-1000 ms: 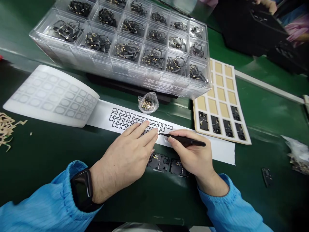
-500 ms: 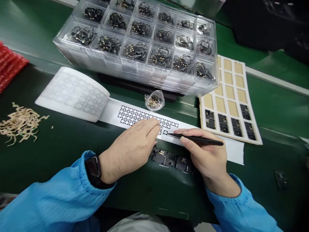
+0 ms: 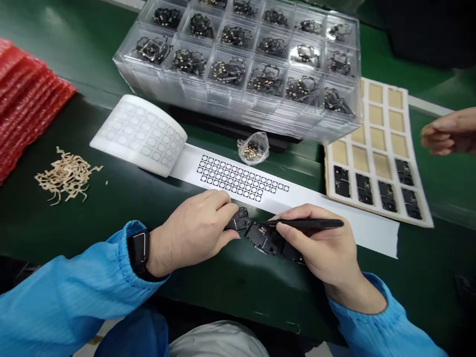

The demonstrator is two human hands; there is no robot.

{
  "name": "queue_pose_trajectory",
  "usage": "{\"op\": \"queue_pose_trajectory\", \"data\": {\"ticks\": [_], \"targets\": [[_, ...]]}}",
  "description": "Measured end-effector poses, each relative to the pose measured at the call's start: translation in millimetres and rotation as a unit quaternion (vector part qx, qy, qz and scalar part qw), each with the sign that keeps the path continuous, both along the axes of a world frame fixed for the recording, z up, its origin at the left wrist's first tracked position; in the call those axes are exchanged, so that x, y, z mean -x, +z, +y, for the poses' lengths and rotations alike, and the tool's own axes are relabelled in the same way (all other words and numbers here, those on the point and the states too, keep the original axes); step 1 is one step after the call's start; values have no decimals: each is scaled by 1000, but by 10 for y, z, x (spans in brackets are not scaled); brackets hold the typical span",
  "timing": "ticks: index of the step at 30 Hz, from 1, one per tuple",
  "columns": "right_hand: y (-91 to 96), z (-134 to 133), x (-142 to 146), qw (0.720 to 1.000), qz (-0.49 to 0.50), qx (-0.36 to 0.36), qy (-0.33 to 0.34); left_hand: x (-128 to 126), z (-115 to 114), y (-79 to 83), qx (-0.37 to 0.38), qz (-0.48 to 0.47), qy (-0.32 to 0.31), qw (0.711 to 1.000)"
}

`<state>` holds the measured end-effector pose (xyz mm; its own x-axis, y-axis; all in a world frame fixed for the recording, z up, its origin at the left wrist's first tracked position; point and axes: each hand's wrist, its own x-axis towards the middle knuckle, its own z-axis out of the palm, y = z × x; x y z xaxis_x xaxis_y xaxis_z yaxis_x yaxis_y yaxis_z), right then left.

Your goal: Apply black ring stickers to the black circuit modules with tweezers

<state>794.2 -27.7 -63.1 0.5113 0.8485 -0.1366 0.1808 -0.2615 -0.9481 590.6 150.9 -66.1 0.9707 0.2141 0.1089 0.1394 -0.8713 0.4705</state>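
My left hand [image 3: 197, 228] is closed on a small black plastic part [image 3: 240, 219], pinched between thumb and fingers. Black tweezers [image 3: 316, 223] lie in a pen grip in my right hand [image 3: 323, 248]; their tip is at the edge of that part. Whether the tips carry a sticker is too small to tell. Just right of it, a black module [image 3: 262, 238] rests on the green table, and another one lies partly behind my right fingers. Beyond my hands runs a white backing strip [image 3: 372, 233] with rows of black-framed square stickers [image 3: 238, 176], unrolling from a roll [image 3: 139, 134].
Stacked clear compartment trays [image 3: 238, 99] of small black parts stand at the back. A bag of tiny parts [image 3: 253, 148], a foam tray [image 3: 427, 213] with several modules, tan scraps [image 3: 67, 176] and red bubble wrap [image 3: 29, 104] surround the strip. Another person's hand [image 3: 449, 131] is at right.
The tweezers have left the sticker strip and are now at the black part. My left hand has come nearer, off the strip. Another person's hand has appeared at right. The view has shifted.
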Motion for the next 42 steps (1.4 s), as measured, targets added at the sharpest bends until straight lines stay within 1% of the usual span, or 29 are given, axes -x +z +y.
{"op": "queue_pose_trajectory", "data": {"ticks": [5,10,12,17,29,35,39,42], "targets": [[33,150,40,999,33,-6,-12,73,70,-35,60,-31,0,998],[20,257,102,996,90,17,1,85,42,-66,50,-42,3,998],[21,260,110,996,89,29,5,82,33,-72,50,-47,3,998],[48,256,126,996,70,50,9,62,25,-87,77,-52,6,996],[55,276,137,995,85,59,6,55,29,-102,93,-55,3,994],[65,281,144,995,88,54,4,84,26,-103,89,-42,4,995],[60,280,140,993,107,52,2,80,30,-92,81,-46,4,996],[72,276,134,993,101,58,2,67,33,-82,70,-51,3,996]]}}
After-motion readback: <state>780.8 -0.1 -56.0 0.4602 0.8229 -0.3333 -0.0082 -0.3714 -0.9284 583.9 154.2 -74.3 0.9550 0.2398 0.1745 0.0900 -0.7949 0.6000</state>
